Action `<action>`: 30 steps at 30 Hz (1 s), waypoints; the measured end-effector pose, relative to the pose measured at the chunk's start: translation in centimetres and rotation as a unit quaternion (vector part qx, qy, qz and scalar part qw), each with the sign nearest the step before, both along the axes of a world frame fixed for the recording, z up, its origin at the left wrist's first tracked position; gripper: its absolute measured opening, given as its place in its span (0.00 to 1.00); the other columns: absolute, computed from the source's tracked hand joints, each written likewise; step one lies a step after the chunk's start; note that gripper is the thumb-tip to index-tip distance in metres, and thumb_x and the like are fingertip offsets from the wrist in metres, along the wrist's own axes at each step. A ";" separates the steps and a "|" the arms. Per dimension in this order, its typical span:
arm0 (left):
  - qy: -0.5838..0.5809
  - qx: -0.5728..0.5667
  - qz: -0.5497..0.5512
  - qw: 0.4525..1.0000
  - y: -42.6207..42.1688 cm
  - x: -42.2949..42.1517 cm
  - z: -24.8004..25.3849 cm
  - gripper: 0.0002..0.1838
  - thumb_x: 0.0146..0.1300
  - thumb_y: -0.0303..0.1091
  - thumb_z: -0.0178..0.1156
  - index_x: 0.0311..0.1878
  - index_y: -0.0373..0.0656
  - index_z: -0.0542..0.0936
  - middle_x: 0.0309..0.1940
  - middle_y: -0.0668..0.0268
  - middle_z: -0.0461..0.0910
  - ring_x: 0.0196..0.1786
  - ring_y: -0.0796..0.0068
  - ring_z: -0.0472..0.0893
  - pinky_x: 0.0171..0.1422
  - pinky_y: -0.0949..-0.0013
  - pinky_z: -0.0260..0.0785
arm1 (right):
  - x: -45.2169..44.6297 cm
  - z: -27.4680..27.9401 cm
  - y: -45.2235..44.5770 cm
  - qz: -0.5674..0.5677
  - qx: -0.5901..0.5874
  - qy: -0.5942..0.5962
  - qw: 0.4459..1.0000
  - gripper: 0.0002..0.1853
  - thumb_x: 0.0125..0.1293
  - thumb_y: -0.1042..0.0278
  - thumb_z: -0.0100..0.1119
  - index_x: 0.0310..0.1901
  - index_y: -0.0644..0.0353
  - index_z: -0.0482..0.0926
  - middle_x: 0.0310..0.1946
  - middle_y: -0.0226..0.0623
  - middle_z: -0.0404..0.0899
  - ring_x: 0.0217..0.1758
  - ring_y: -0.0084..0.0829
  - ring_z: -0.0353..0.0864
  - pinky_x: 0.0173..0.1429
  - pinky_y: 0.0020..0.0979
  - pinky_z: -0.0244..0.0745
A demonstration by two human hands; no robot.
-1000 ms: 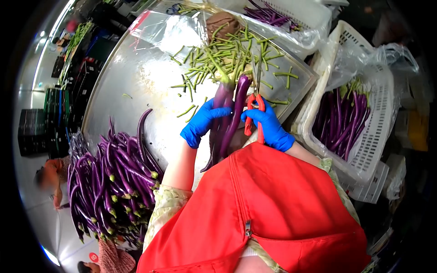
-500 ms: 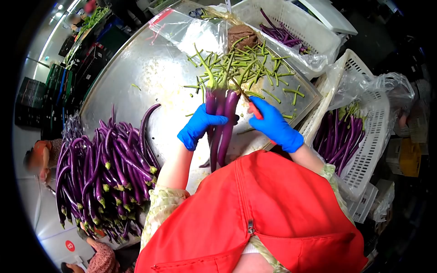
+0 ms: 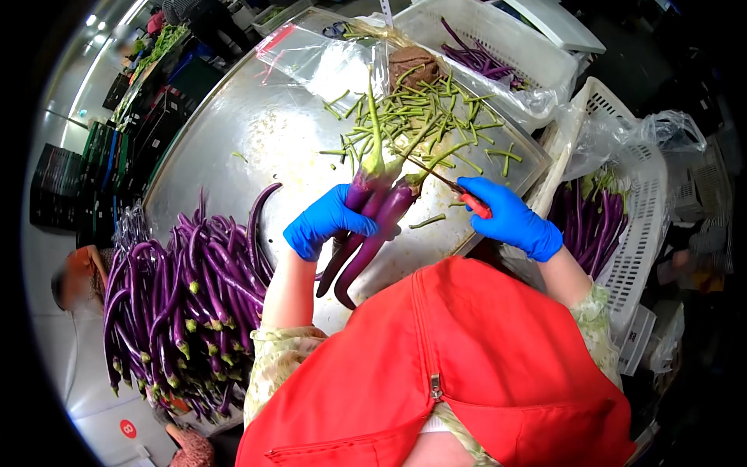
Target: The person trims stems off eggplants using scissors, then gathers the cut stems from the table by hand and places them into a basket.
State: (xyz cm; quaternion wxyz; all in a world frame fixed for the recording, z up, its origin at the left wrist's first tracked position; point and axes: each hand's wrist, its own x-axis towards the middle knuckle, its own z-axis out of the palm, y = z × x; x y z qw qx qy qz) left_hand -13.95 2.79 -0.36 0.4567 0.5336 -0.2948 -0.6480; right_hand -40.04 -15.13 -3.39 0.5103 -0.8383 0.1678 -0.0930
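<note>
In a blue glove, my left hand (image 3: 323, 223) is closed around a few long purple eggplants (image 3: 395, 208). Their green stems point away from me, and their lower ends hang toward my apron. My right hand (image 3: 515, 221), also gloved in blue, grips the red handle of a knife (image 3: 476, 205). Its thin dark blade reaches left to the stem of the rightmost eggplant; whether it touches is hard to tell. Beyond both hands, many cut green stems (image 3: 436, 117) lie scattered on the metal table (image 3: 226, 156).
A big heap of eggplants (image 3: 187, 288) covers the table's left side. White crates (image 3: 634, 233) with plastic liners and more eggplants stand at right and far right. A brown cloth (image 3: 412, 65) and clear plastic bags (image 3: 334, 62) lie at the back. Other people are at left.
My left hand has tilted the eggplants, their lower ends swinging left. My right hand with the knife has moved right and slightly down, and the blade is now at the rightmost stem.
</note>
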 end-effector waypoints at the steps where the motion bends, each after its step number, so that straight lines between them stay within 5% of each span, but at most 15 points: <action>1: 0.009 0.007 -0.021 1.000 0.1 0.2 -0.5 0.30 0.42 0.19 0.67 0.55 0.38 0.77 0.43 0.63 0.82 0.46 0.70 0.81 0.58 0.68 0.70 | 0.1 -0.2 -0.1 0.012 -0.026 -0.022 0.999 0.31 0.52 0.73 0.56 0.61 0.64 0.67 0.50 0.48 0.75 0.50 0.43 0.78 0.55 0.33 0.71; 16: 0.066 0.067 -0.030 0.995 0.0 -0.5 -2.5 0.31 0.42 0.17 0.65 0.56 0.38 0.75 0.44 0.59 0.82 0.46 0.66 0.82 0.57 0.66 0.72 | -0.9 -2.7 2.0 -0.034 -0.032 0.005 0.999 0.17 0.53 0.73 0.54 0.47 0.62 0.73 0.27 0.52 0.71 0.28 0.46 0.74 0.35 0.36 0.70; 20: 0.023 0.087 -0.023 0.996 0.3 -0.2 -1.7 0.29 0.43 0.18 0.65 0.54 0.38 0.76 0.43 0.60 0.82 0.45 0.68 0.82 0.55 0.68 0.72 | -1.3 -4.0 -0.3 -0.034 0.218 -0.003 0.975 0.23 0.55 0.74 0.55 0.56 0.63 0.72 0.36 0.37 0.77 0.37 0.27 0.75 0.47 0.28 0.71; 21: 0.014 0.092 -0.024 0.995 0.4 -0.3 -1.7 0.27 0.43 0.19 0.65 0.53 0.38 0.77 0.42 0.61 0.82 0.44 0.69 0.82 0.54 0.69 0.72 | -1.5 -3.1 -1.1 0.028 0.224 0.047 0.973 0.28 0.58 0.77 0.53 0.62 0.67 0.65 0.47 0.33 0.76 0.44 0.24 0.72 0.54 0.27 0.69; 30: -0.005 0.096 -0.097 0.991 -0.1 -1.6 -1.1 0.25 0.43 0.21 0.64 0.50 0.36 0.79 0.41 0.59 0.83 0.43 0.69 0.82 0.53 0.70 0.72 | 0.3 -0.9 -0.4 0.110 0.194 0.072 0.972 0.24 0.56 0.72 0.55 0.57 0.63 0.71 0.38 0.33 0.74 0.43 0.23 0.72 0.52 0.27 0.69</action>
